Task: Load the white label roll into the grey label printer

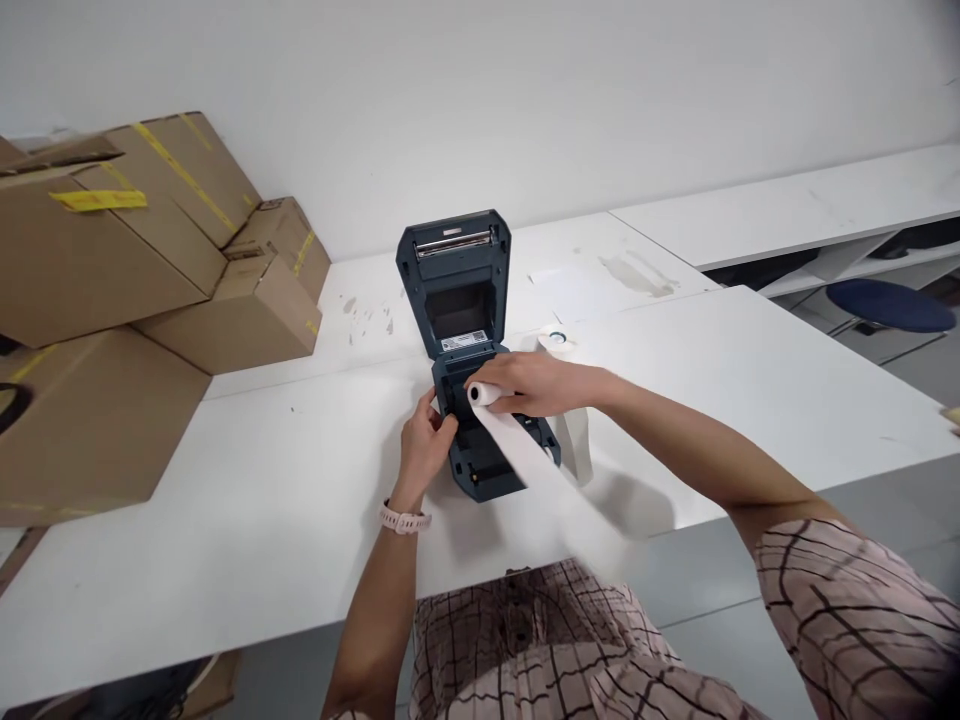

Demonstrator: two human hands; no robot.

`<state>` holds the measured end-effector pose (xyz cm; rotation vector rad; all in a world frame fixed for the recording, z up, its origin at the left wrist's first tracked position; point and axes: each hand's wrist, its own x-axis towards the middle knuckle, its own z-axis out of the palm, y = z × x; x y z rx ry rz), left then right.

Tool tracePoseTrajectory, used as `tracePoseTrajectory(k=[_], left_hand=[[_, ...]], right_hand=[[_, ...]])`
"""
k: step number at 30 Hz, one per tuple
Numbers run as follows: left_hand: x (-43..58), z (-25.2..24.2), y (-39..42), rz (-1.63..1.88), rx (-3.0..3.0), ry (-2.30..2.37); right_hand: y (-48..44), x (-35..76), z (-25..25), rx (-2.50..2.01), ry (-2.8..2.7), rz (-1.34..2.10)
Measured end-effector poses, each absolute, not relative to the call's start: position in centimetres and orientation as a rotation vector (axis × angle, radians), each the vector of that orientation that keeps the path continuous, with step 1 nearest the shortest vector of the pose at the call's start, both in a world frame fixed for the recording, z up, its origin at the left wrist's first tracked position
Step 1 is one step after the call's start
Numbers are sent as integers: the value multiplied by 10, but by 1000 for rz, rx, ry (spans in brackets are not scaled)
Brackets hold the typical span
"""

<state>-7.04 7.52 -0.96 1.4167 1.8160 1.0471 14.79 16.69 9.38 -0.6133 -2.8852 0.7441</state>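
**Item 1. Paper roll.** White and narrow, gripped from above in the closed right hand. Only its left end showed past the fingers. Its long axis ran left to right, across the printer's width. It sat directly over the open bay, touching or just clear of it; which could not be told. A loose paper strip ran from the roll toward the person, over the printer's front edge.

**Item 2. Printer.** Dark blue-grey desktop unit, front toward the person. Its lid was hinged at the back and stood open and upright. The bay lay below and just behind the roll.

**Item 3. Left hand.** Fingers curled on the printer's left rim, holding the body. A pale wristwatch was on that wrist. This hand was the nearer to the bay's left wall; the right hand reached in from the right side.

**Item 4. Tabletop.** White, flat and matte, with faint scuff marks behind the printer. A small white ring of tape lay just behind the right hand.

**Item 5. Room.** Cardboard boxes with yellow tape were stacked at far left. There was a plain white wall behind, and a second white counter at right. A blue stool stood beyond the tabletop's right end.
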Motion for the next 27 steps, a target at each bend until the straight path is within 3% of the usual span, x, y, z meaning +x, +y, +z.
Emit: tracePoseTrajectory(k=[7,18,27], left_hand=[[-65,-7,74,1047,1376,1888],[-63,-17,77,1235,1204,1588],[-59,-10,72,1225,1112,1512]], right_hand=[[175,107,50,-702,-3186,311],[167,119,35,-696,-2931,341],[80,162,26,-585,-2662,202]])
